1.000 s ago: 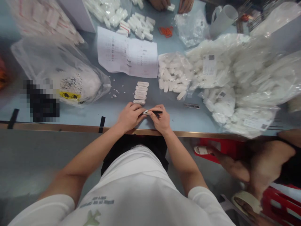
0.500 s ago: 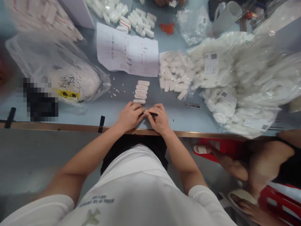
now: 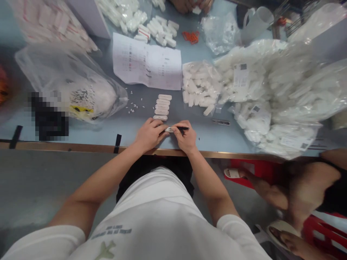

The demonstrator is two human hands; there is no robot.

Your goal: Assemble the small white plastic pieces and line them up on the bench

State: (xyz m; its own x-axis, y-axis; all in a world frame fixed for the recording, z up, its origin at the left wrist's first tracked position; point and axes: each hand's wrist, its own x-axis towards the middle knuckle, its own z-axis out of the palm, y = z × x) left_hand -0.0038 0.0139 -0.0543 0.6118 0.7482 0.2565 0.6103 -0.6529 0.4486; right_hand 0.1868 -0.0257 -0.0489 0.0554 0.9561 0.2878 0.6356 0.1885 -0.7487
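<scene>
Near the front edge of the table, my left hand (image 3: 148,134) has its fingers closed on one end of a small white plastic strip (image 3: 169,129). My right hand (image 3: 188,139) grips a thin black pen-like tool (image 3: 184,128), its left end hidden by the fingers at the strip's right side. Just beyond my left hand, several similar white plastic strips (image 3: 162,107) lie in a short column. To their left are scattered tiny white bits (image 3: 132,107).
A printed sheet (image 3: 151,68) lies farther back. Plastic bags of white parts (image 3: 202,85) crowd the right; a clear bag (image 3: 105,90) sits left. Small snips (image 3: 221,122) lie at right. Another person's hands (image 3: 187,5) are at the far side; someone's legs (image 3: 306,184) are at lower right.
My right hand has shifted a little to the right with the black tool, and more of the white strip shows between my hands. My left hand keeps nearly the same place.
</scene>
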